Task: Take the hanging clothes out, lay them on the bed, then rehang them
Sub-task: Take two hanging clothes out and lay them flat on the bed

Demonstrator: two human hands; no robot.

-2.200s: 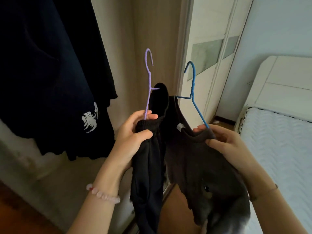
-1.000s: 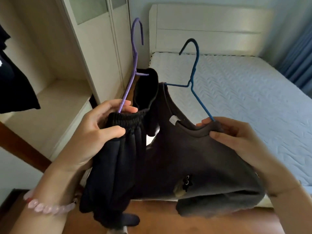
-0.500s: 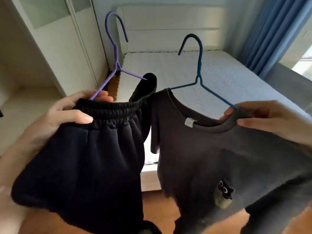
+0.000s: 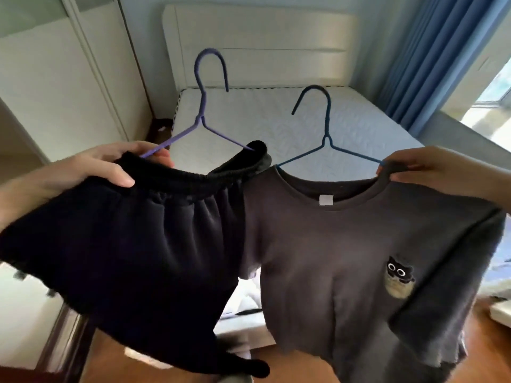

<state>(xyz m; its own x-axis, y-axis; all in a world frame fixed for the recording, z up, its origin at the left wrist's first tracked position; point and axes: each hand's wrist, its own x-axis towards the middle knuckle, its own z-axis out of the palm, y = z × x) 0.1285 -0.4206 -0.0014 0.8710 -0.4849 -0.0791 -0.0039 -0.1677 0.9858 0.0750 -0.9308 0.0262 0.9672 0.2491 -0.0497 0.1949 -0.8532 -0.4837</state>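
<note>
The left hand (image 4: pixel 83 167) keeps a closed grip on the waistband of the black pants (image 4: pixel 132 244), pinching the purple hanger (image 4: pixel 204 106). Beside them, touching, hangs the grey shirt (image 4: pixel 331 258) on the blue hanger (image 4: pixel 326 128), its collar gripped by the right hand (image 4: pixel 431 170). Both garments are held up in front of the bed (image 4: pixel 276 120).

Daylight from window (image 4: pixel 495 89) at right; wide-angle edge distortion, slight blur.

Black elastic-waist trousers (image 4: pixel 132 244) hang on a purple wire hanger (image 4: pixel 206 125) at 9 o'clock; a grey cat-patch T-shirt (image 4: pixel 345 258) hangs on a blue hanger (image 4: pixel 327 139) at 3 o'clock, edges touching.
</note>
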